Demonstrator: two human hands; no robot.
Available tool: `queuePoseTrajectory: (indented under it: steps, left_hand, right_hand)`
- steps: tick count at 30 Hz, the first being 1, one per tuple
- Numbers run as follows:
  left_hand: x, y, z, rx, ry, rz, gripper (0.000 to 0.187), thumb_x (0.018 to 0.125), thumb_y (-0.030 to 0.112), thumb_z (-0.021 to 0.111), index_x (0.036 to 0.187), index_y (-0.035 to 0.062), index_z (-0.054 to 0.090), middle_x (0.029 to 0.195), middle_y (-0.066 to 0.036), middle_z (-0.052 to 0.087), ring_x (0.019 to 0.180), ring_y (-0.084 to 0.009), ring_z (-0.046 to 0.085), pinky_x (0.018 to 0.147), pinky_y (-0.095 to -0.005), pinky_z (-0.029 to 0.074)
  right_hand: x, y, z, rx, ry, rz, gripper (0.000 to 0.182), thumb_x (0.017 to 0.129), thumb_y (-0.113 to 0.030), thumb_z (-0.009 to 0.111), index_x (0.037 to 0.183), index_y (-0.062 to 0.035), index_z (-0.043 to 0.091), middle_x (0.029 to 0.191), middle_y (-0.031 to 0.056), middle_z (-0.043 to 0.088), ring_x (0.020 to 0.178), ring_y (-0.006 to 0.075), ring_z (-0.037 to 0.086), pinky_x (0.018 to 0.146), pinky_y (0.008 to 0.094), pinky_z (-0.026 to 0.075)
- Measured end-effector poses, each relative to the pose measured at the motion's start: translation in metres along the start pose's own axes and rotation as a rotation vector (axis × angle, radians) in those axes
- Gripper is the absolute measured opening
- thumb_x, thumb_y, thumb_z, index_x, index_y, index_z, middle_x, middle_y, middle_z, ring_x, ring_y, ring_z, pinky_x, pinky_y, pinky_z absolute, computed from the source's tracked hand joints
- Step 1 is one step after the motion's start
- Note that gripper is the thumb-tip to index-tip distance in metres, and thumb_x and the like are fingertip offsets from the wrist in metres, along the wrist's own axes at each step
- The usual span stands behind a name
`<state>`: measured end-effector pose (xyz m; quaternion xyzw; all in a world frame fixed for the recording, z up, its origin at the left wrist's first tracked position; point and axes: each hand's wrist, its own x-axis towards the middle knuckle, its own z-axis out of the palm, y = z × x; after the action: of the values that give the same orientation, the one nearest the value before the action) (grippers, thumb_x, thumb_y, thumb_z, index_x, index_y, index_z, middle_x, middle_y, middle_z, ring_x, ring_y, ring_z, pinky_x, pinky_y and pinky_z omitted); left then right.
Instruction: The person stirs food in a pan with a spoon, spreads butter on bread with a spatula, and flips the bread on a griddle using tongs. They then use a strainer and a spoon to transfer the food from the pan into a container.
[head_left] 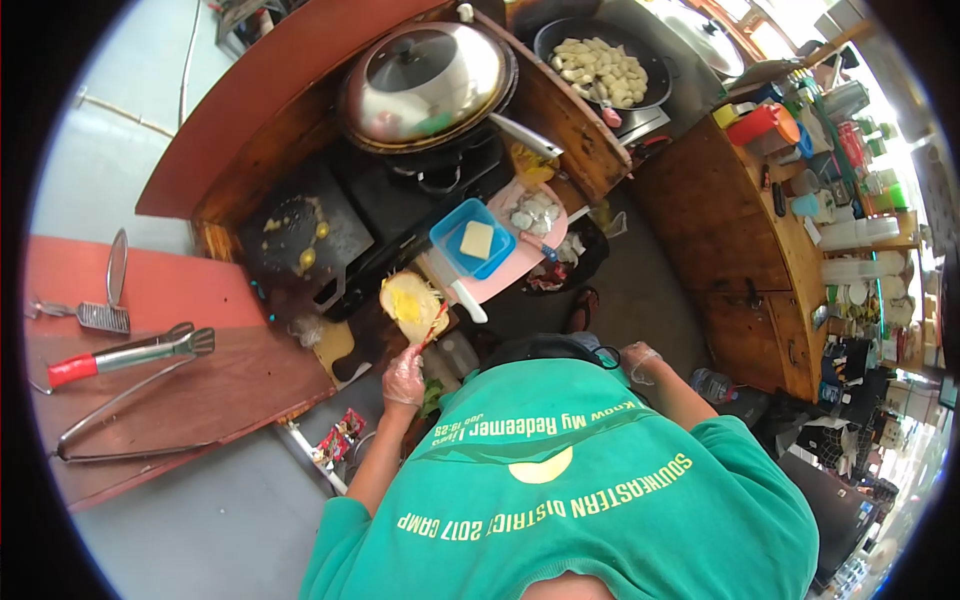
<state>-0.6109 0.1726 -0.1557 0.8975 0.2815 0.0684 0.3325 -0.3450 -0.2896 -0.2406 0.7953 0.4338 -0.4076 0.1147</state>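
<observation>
In my left hand, which wears a clear plastic glove, is an open sandwich: a bread slice with yellow filling, pale shreds and a red strip along one side. My fingers grip its lower edge. Just right of it lies a knife with a white handle. A blue container with a pale yellow block inside rests on a pink board. My right hand, also gloved, hangs near my waist. Its fingers look loosely bent, with nothing visible in them.
A flat griddle with yellow bits is at the left. Behind stands a lidded wok whose handle points right. A pan of whitish pieces is farther back. Tongs lie on the red counter. A wooden cabinet stands right.
</observation>
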Motion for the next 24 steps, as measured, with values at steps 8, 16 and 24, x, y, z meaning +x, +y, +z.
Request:
queuePoseTrajectory:
  steps: [8, 16, 24]
  left_hand:
    - [0.15, 0.187, 0.061, -0.13, 0.03, 0.082, 0.021, 0.093, 0.013, 0.051, 0.107, 0.004, 0.063, 0.093, -0.023, 0.066, 0.089, -0.0419, 0.064, 0.076, -0.0481, 0.051]
    - [0.314, 0.281, 0.139, 0.255, -0.106, -0.179, 0.021, 0.084, 0.013, 0.058, 0.094, 0.0004, 0.071, 0.099, -0.026, 0.067, 0.098, -0.043, 0.065, 0.086, -0.0477, 0.053]
    - [0.357, 0.3, 0.176, 0.213, -0.055, -0.434, 0.021, 0.076, 0.017, 0.071, 0.091, 0.0016, 0.072, 0.1, -0.023, 0.069, 0.102, -0.034, 0.066, 0.086, -0.0385, 0.054]
  right_hand:
    - [-0.005, 0.067, -0.01, 0.065, -0.065, 0.018, 0.022, 0.076, -0.005, 0.058, 0.095, -0.0037, 0.069, 0.102, 0.0167, 0.069, 0.099, 0.0337, 0.067, 0.086, 0.0412, 0.054]
    - [0.005, 0.235, 0.07, 0.678, 0.242, 0.171, 0.018, 0.075, -0.008, 0.06, 0.089, -0.0063, 0.07, 0.097, 0.0163, 0.07, 0.096, 0.0324, 0.067, 0.082, 0.0423, 0.054]
    - [-0.074, 0.316, 0.154, 0.279, 0.11, 0.08, 0.013, 0.089, -0.016, 0.051, 0.079, -0.0107, 0.057, 0.068, 0.0009, 0.053, 0.058, 0.0167, 0.053, 0.049, 0.0329, 0.042]
